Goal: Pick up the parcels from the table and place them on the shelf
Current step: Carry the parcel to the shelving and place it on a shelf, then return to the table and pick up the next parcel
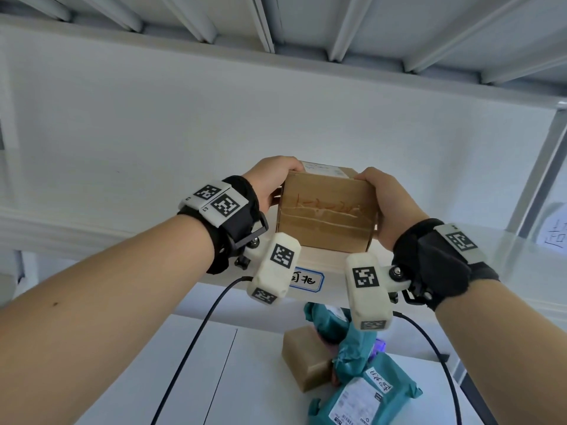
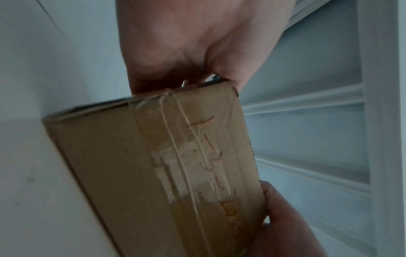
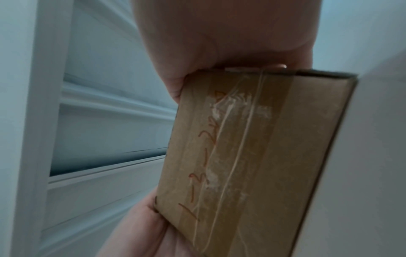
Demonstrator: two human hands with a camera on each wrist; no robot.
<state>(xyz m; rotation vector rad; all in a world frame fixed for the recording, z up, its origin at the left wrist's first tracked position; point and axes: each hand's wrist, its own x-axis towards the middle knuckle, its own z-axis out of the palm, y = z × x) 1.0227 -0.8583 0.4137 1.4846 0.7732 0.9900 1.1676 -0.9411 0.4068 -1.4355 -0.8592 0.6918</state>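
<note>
Up at shelf height, the left hand [image 1: 270, 182] is gripping the left end of a brown cardboard box [image 1: 326, 213], its fingers curling over the top edge and its palm pressing the side. Opposite it, the right hand [image 1: 389, 207] is clasping the right end in the same way, so both hands are closing around one parcel. Clear tape and orange handwriting are running across the face of the box, which is sitting on, or just above, the front edge of the white shelf [image 1: 325, 260]; contact is hard to judge. Below, on the white table [image 1: 251, 378], a smaller brown parcel [image 1: 306, 358] is lying against several teal mailer bags [image 1: 362, 397].
</note>
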